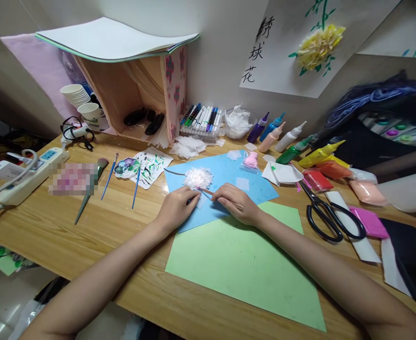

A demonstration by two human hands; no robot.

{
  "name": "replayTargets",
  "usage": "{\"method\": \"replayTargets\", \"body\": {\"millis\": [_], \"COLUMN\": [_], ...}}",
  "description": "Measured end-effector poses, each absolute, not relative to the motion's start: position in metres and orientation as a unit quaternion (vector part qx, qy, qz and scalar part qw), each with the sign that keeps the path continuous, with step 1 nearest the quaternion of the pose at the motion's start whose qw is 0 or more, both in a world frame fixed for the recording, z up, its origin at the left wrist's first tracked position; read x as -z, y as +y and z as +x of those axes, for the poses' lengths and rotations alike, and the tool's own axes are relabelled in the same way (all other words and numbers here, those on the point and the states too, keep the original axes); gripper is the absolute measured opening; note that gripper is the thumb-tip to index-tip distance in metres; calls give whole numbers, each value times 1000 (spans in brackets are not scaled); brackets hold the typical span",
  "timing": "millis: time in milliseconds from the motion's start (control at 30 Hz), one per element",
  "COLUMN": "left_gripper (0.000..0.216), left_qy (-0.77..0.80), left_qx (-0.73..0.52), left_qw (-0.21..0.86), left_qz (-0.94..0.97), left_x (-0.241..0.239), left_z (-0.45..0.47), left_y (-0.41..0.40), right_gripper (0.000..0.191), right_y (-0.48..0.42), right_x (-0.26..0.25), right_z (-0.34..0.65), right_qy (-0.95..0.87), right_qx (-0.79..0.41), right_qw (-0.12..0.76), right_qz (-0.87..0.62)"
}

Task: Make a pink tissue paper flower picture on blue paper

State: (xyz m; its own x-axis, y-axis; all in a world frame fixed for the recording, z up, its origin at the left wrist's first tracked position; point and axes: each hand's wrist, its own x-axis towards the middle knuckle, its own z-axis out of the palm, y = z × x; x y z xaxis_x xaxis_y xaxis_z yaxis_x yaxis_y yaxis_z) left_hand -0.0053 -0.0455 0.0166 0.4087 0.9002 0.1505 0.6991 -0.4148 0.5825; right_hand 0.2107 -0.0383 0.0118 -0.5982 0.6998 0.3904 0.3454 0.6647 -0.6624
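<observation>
A fluffy white flower (198, 178) with a thin dark stem (174, 173) lies on blue paper (225, 165). My left hand (177, 205) rests at the flower's lower left edge, its fingers closed together. Whatever those fingers may hold is hidden. From the right, my right hand (238, 204) pinches a slim brown stick-like tool (207, 191), whose tip meets the flower's lower edge. Its exact kind is too small to tell. Small white paper squares (242, 184) and a bag of pink clay (250, 160) lie on the blue paper.
Green paper (243, 264) lies under my right forearm. Large black-handled scissors (330, 217) and clay packs (367, 192) are at right. Paint bottles (272, 137), a marker box (200, 123) and a bowl of tissue (239, 123) line the back. Brushes (109, 177) and a power strip (30, 177) lie left.
</observation>
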Motion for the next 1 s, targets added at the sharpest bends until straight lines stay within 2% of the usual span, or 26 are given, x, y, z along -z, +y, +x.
{"method": "replayTargets", "body": {"millis": [333,567,867,1000], "left_gripper": [25,19,18,25], "left_qy": [505,522,527,569], "left_qx": [-288,-301,-304,-325], "left_qw": [178,126,132,176], "left_qz": [793,788,782,735], "left_x": [-15,-13,-16,-19], "left_z": [-1,3,3,-1], "left_y": [-43,-39,-39,-37], "right_gripper": [30,33,21,19], "right_y": [-39,-42,-39,-38], "right_x": [-11,-9,-9,-10], "right_z": [212,215,208,207], "right_qy": [-833,-839,-894,-899], "right_qx": [-268,-235,-196,-179], "right_qw": [361,411,316,301], "right_qz": [-321,-267,-248,-263]}}
